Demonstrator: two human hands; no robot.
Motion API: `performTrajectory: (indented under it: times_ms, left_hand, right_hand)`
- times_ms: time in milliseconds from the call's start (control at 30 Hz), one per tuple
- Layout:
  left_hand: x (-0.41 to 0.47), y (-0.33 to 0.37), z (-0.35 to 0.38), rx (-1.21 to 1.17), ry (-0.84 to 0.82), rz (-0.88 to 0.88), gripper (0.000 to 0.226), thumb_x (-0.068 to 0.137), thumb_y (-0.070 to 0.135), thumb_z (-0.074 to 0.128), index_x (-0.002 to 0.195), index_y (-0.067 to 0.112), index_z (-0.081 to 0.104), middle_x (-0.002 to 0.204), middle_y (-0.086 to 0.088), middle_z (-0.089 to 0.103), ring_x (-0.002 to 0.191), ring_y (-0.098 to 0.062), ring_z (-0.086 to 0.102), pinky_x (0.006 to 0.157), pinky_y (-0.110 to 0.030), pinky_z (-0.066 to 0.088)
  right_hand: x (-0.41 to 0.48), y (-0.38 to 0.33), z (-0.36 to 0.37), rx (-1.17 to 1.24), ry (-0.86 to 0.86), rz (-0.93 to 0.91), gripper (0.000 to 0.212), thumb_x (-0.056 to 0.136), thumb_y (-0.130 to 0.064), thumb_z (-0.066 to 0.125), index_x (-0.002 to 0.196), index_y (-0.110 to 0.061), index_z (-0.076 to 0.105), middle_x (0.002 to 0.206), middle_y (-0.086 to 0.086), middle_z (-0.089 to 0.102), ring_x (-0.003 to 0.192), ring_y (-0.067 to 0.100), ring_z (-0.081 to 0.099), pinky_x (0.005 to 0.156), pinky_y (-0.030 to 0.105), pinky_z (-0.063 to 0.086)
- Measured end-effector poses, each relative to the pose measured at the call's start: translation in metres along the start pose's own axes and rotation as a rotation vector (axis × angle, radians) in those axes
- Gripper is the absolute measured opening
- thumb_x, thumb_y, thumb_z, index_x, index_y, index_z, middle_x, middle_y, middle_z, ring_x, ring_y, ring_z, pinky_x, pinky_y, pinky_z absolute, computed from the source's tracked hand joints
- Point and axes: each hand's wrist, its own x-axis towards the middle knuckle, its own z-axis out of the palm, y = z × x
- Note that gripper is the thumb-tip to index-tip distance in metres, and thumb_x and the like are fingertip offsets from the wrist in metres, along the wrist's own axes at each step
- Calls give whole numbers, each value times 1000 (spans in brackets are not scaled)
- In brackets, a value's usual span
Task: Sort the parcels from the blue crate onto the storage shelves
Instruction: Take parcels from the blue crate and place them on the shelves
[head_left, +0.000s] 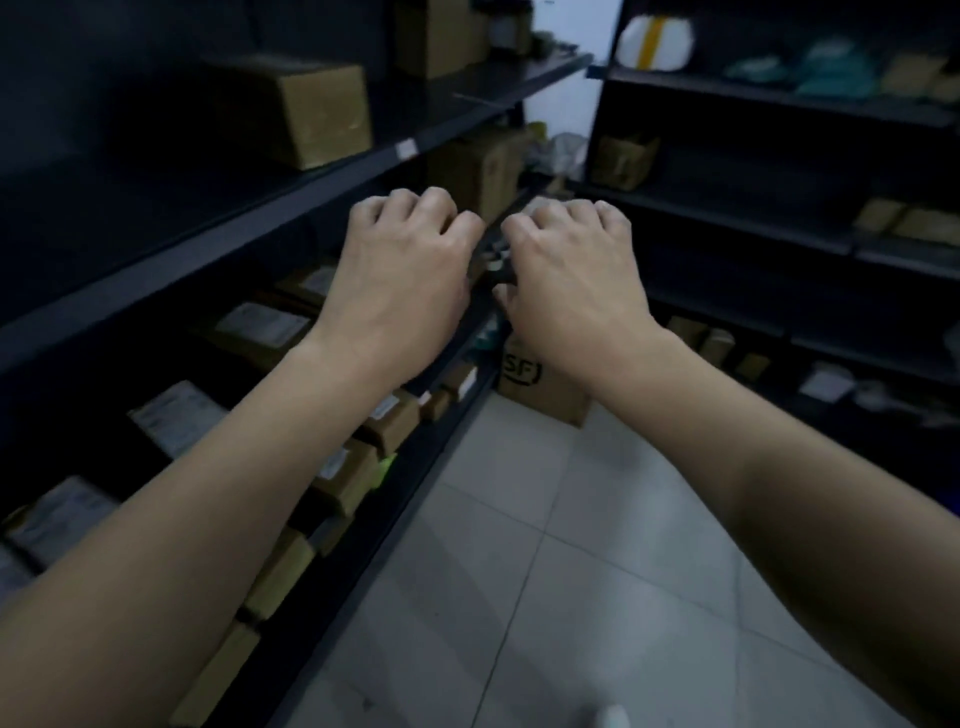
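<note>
Pale square tiles with thin grout lines cover the floor (571, 545) of a dim storeroom, and dark metal shelves (260, 218) run along the left, meeting a second dark rack (727, 213) at the far corner. Parcels (260, 322) sit on these shelves. They are mostly brown cardboard boxes with white paper labels, packed close along the lower left levels. A larger plain box (306, 111) stands alone higher up. A printed carton (540, 389) stands on the floor in the corner, and a soft white bundle (655, 42) with a yellow stripe lies on the rack's top level beside crumpled teal bags (831, 73). The left hand (405, 275) and right hand (571, 280) reach forward, almost touching, fingers curled under. A small dark shape shows between them, too blurred to tell whether either holds it.
</note>
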Motion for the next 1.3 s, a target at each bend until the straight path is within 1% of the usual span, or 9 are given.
performTrajectory:
  times_ms: [133,300,500,700,800,933,1033,1167,1300]
  left_hand:
    - [48,73,14,-97,38,118,35,83,16,61,117,9,59,117,-16,58,109,-38,52,91,-49,37]
    - [111,185,34,-173,50,236,36,83,19,61,119,11,58,118,-14,58,110,-36,52,91,-46,37]
    - [188,338,58,-293,41,362,40,88,21,58,126,13,53,124,-12,53,116,-33,47,96,-43,33]
    - [244,501,69,-486,10,597,40,91,22,55,130,15,50,127,-8,51,118,-28,46,101,-40,31]
    - [259,574,73,-567,-16,743,39,91,23,55,129,15,50,127,-7,51,118,-27,46,101,-40,31]
    - [274,664,79,-623,-68,913,38,92,25,53,129,15,50,129,-7,50,120,-27,45,101,-39,32]
    - [284,725,85,-671,-57,1031,36,91,27,54,125,15,52,127,-7,51,118,-28,46,98,-39,33]
    - [300,796,93,-753,-44,1132,37,92,25,54,127,16,52,128,-6,52,117,-27,47,97,-39,33]
    - [327,870,110,-755,-71,1246,36,91,24,53,126,15,52,127,-7,52,116,-28,47,95,-39,34]
  right_hand:
    - [-22,82,9,-52,5,121,38,93,-26,54,129,-14,50,130,10,52,123,33,45,106,46,28]
    - [-50,202,20,-85,-22,258,42,93,-28,55,132,-14,48,131,11,52,125,32,44,109,46,26]
    - [-102,354,33,-133,-92,420,44,94,-32,53,134,-13,46,131,11,51,125,32,44,110,46,26]
    - [-179,494,24,-225,-171,697,42,93,-30,54,131,-13,47,129,11,51,123,33,44,107,45,27]
    - [-220,544,24,-245,-219,851,42,91,-28,57,128,-13,48,129,11,51,123,33,43,108,45,27]
    - [-266,594,27,-280,-259,1036,38,92,-28,55,126,-14,50,128,11,52,122,33,44,107,45,27]
    - [-299,631,29,-329,-283,1168,37,91,-26,56,125,-14,50,127,11,52,121,33,45,106,45,28]
    - [-332,685,33,-398,-274,1319,39,89,-22,55,127,-13,51,127,12,54,121,34,46,104,45,30]
    - [-358,753,46,-402,-265,1449,37,90,-24,56,126,-14,54,126,12,55,119,34,47,101,44,32]
